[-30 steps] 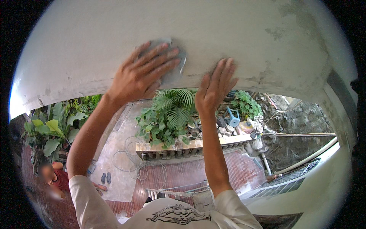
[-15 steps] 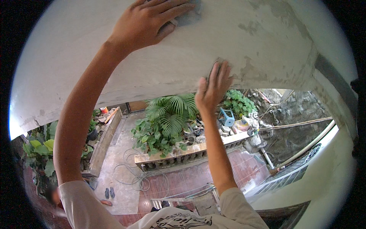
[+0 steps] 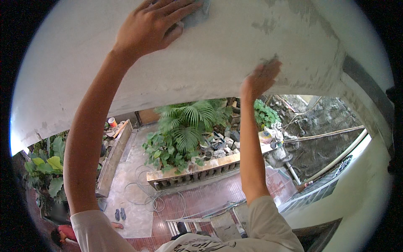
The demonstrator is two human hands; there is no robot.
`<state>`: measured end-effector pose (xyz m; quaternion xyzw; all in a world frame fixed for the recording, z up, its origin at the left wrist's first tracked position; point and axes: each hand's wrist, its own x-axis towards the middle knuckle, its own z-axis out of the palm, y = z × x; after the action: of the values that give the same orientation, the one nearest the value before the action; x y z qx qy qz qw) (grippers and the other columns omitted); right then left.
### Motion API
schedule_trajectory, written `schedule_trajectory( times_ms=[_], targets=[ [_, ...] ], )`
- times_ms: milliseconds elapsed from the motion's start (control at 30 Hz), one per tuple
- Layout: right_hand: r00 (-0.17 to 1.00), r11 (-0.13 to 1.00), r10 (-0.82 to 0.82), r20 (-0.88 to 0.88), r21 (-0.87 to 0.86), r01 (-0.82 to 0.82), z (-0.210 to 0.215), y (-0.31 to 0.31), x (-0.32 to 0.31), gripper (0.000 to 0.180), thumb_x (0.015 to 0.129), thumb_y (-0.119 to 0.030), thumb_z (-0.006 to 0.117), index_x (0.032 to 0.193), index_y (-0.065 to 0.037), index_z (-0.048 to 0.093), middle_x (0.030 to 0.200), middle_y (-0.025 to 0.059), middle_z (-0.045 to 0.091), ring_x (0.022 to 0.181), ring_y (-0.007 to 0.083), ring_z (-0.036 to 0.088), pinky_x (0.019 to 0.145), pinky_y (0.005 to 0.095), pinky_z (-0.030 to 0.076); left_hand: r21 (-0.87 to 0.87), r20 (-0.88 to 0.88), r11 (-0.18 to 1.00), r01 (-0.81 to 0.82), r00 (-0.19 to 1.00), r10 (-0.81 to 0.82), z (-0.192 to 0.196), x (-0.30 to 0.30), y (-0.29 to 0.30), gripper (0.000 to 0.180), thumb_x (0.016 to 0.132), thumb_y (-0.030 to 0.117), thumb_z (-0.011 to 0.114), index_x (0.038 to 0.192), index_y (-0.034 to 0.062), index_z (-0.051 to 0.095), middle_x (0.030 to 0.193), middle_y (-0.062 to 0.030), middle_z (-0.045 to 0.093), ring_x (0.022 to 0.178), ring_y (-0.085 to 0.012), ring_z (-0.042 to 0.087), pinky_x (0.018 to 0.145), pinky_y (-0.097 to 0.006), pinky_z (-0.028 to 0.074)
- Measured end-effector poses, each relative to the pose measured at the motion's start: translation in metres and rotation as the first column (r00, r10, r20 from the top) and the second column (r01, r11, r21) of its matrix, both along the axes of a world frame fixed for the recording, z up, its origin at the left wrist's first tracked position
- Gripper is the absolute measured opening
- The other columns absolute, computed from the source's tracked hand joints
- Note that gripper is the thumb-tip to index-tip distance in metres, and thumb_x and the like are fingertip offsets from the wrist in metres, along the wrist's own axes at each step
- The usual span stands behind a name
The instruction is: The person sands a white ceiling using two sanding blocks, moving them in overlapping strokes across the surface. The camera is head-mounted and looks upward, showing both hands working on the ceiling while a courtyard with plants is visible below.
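Overhead is a pale plastered surface (image 3: 189, 63) with darker patches. My left hand (image 3: 147, 27) is raised to it at the upper left, pressing a thin grey-blue sheet (image 3: 198, 16) flat against it. That sheet sticks out past the fingertips, and its material is unclear. Lower and to the right, my right hand (image 3: 260, 82) touches the plaster close to its lower edge, with the fingers together and smeared by motion. Something dark grey (image 3: 265, 63) shows at those fingers, too blurred to name. Both arms reach up at full stretch.
Far below lie a red tiled floor (image 3: 201, 197), a low balustrade (image 3: 197, 172) and leafy plants (image 3: 184, 126). A ladder-like white frame (image 3: 173, 228) stands beneath me. A hose (image 3: 157, 203) is coiled on the paving. At lower left is a person in red (image 3: 67, 231).
My right hand has slid right and slightly up along the plaster. My left hand and its sheet have shifted a little left. The person in red shows more at lower left.
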<state>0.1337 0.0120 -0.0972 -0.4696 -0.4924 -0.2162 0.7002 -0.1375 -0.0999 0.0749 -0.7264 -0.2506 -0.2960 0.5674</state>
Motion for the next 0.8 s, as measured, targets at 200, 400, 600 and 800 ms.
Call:
schedule_trajectory(
  times_ms=[200, 400, 600, 800],
  targets=[
    [0.976, 0.999, -0.010, 0.218, 0.048, 0.000, -0.004, 0.002, 0.004, 0.057, 0.103, -0.032, 0.028, 0.155, -0.007, 0.023, 0.162, 0.0147, 0.017, 0.149, 0.0368, 0.014, 0.118, 0.0552, 0.007, 0.008, 0.010, 1.000, -0.014, 1.000, 0.014, -0.001, 0.001, -0.005, 0.065, 0.075, 0.014, 0.065, 0.138, 0.0113, 0.053, 0.143, -0.0081, 0.052, 0.136, -0.0262, 0.045, 0.115, -0.047, 0.033],
    [0.927, 0.974, -0.117, 0.356, 0.221, 0.038, -0.004, -0.009, -0.008, 0.056, 0.103, -0.032, 0.030, 0.152, -0.005, 0.031, 0.160, 0.0174, 0.023, 0.148, 0.0370, 0.019, 0.117, 0.0554, 0.011, -0.001, 0.015, 1.000, -0.021, 1.000, 0.021, -0.002, 0.001, -0.005, 0.065, 0.073, 0.014, 0.066, 0.136, 0.0118, 0.055, 0.143, -0.0080, 0.053, 0.135, -0.0263, 0.046, 0.115, -0.048, 0.034],
    [0.998, 0.997, -0.056, 0.007, 0.044, 0.055, -0.006, 0.004, 0.000, 0.056, 0.103, -0.030, 0.033, 0.153, -0.005, 0.029, 0.160, 0.0187, 0.023, 0.147, 0.0396, 0.020, 0.115, 0.0565, 0.013, 0.010, 0.041, 1.000, -0.005, 0.999, 0.005, -0.003, 0.002, -0.004, 0.065, 0.072, 0.013, 0.067, 0.135, 0.0115, 0.056, 0.142, -0.0076, 0.054, 0.135, -0.0263, 0.047, 0.115, -0.048, 0.034],
    [0.948, 0.991, 0.000, 0.317, 0.130, -0.043, -0.011, 0.021, 0.009, 0.055, 0.102, -0.029, 0.033, 0.153, -0.009, 0.029, 0.160, 0.0194, 0.022, 0.146, 0.0407, 0.020, 0.115, 0.0574, 0.013, 0.007, 0.043, 1.000, -0.003, 0.999, 0.003, -0.004, 0.002, -0.005, 0.066, 0.070, 0.013, 0.069, 0.134, 0.0103, 0.056, 0.141, -0.0080, 0.055, 0.133, -0.0264, 0.049, 0.115, -0.048, 0.034]
  ],
)
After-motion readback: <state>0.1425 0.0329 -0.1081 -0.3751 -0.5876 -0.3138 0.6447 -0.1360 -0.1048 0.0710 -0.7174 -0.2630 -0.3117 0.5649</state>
